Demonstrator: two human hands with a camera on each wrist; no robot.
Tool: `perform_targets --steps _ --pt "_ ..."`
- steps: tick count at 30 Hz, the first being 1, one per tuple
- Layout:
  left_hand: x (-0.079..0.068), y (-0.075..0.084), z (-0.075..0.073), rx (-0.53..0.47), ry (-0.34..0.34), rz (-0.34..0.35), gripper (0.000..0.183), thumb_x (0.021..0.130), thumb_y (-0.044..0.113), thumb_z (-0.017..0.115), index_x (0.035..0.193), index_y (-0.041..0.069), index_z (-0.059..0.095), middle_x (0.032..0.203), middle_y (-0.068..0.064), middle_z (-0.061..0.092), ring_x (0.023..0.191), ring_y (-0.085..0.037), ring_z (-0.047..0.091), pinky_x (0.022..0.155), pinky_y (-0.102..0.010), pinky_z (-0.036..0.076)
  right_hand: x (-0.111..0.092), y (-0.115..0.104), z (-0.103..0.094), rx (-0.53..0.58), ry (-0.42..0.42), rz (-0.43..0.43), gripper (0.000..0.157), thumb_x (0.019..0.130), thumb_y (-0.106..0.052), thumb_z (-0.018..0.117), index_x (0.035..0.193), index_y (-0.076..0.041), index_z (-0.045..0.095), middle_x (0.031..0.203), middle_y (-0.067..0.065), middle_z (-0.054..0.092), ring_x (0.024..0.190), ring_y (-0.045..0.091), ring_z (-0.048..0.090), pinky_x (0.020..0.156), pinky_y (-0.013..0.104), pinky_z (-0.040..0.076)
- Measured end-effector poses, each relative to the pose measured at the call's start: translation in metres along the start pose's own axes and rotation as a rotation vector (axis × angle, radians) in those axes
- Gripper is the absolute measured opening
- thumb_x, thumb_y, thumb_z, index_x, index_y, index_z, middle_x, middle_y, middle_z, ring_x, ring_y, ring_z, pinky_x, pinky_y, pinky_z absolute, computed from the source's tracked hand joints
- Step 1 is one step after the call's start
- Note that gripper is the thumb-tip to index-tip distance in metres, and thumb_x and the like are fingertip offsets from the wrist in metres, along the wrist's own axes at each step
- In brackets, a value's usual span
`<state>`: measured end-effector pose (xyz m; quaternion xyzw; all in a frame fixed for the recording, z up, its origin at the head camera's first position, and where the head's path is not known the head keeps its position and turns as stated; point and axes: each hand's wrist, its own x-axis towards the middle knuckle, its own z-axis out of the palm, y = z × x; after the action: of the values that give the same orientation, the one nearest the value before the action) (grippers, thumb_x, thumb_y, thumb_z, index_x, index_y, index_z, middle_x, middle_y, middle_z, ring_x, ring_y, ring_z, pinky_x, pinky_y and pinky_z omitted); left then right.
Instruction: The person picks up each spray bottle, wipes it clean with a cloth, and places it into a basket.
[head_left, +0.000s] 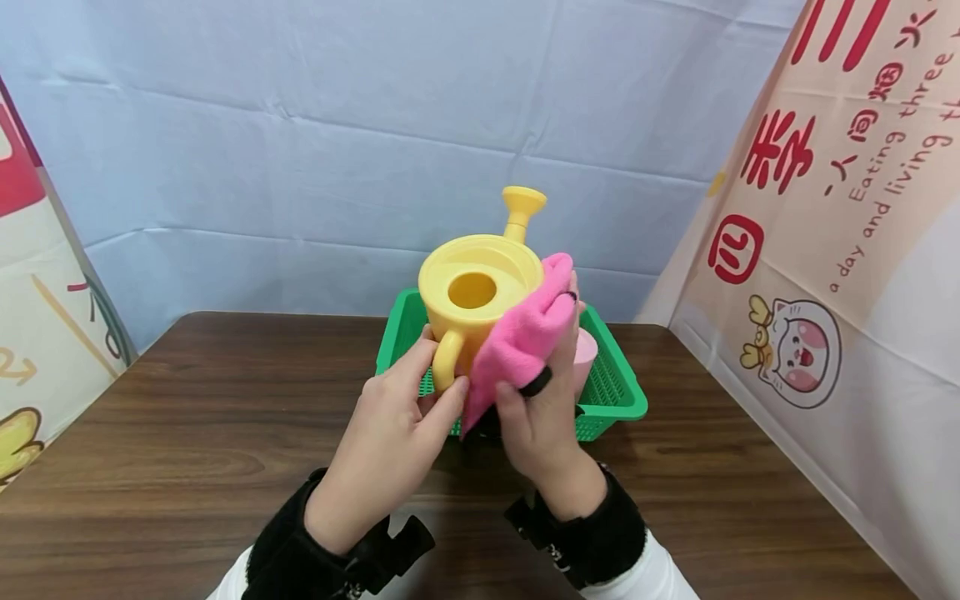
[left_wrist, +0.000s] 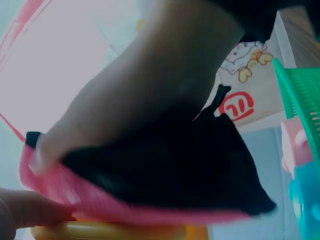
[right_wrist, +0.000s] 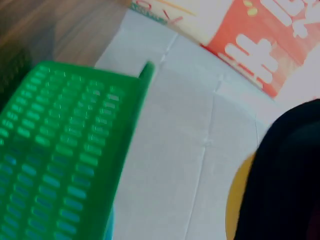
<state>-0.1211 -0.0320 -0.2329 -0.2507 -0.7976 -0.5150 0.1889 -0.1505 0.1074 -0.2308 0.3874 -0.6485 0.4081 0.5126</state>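
Observation:
A yellow watering can (head_left: 441,302) is held up over the front of a green basket (head_left: 618,392), its spout pointing away and its opening facing up. My left hand (head_left: 393,433) grips the can low down by its handle. With my right hand (head_left: 551,425) I hold a pink cloth (head_left: 517,342) with a black underside and black bands against the can's right side. In the left wrist view the cloth's black face (left_wrist: 200,165) hangs below my right hand (left_wrist: 135,85). A strip of the can (right_wrist: 237,200) shows beside the black side in the right wrist view.
Inside the basket are a pink cup-like thing (head_left: 587,354) and a blue object (left_wrist: 306,200), both partly hidden. The basket stands on a brown wooden table (head_left: 225,433). A pale blue cloth backdrop (head_left: 300,167) hangs behind, with printed sheets (head_left: 810,208) at the sides.

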Motion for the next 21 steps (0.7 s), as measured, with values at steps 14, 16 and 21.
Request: perform_targets --steps 14,16,21 --pt "-0.002 -0.002 0.005 0.010 0.006 -0.007 0.009 0.080 0.018 0.056 0.080 0.018 0.047 0.066 0.007 0.049 0.063 -0.002 0.046 0.054 -0.021 0.043 -0.003 -0.014 0.000 -0.227 0.080 0.116 0.076 0.079 -0.037 0.053 0.124 0.014 0.018 0.131 0.018 0.026 0.114 0.026 0.031 0.085 0.043 0.023" --pt "-0.002 -0.002 0.006 0.017 0.003 0.000 0.009 0.079 0.018 0.056 0.080 0.018 0.047 0.067 0.007 0.049 0.066 -0.001 0.046 0.056 -0.020 0.044 -0.003 -0.013 -0.001 -0.201 0.081 0.112 0.077 0.078 -0.038 0.054 0.123 0.014 0.019 0.130 0.021 0.026 0.114 0.027 0.030 0.087 0.043 0.023" --pt "-0.001 0.000 0.008 0.046 -0.009 0.022 0.010 0.079 0.017 0.057 0.083 0.016 0.047 0.078 0.007 0.050 0.077 -0.002 0.047 0.064 -0.018 0.046 0.002 -0.009 -0.006 -0.033 0.062 0.129 0.075 0.076 -0.029 0.060 0.122 0.013 0.018 0.122 0.025 0.030 0.110 0.028 0.034 0.089 0.039 0.031"
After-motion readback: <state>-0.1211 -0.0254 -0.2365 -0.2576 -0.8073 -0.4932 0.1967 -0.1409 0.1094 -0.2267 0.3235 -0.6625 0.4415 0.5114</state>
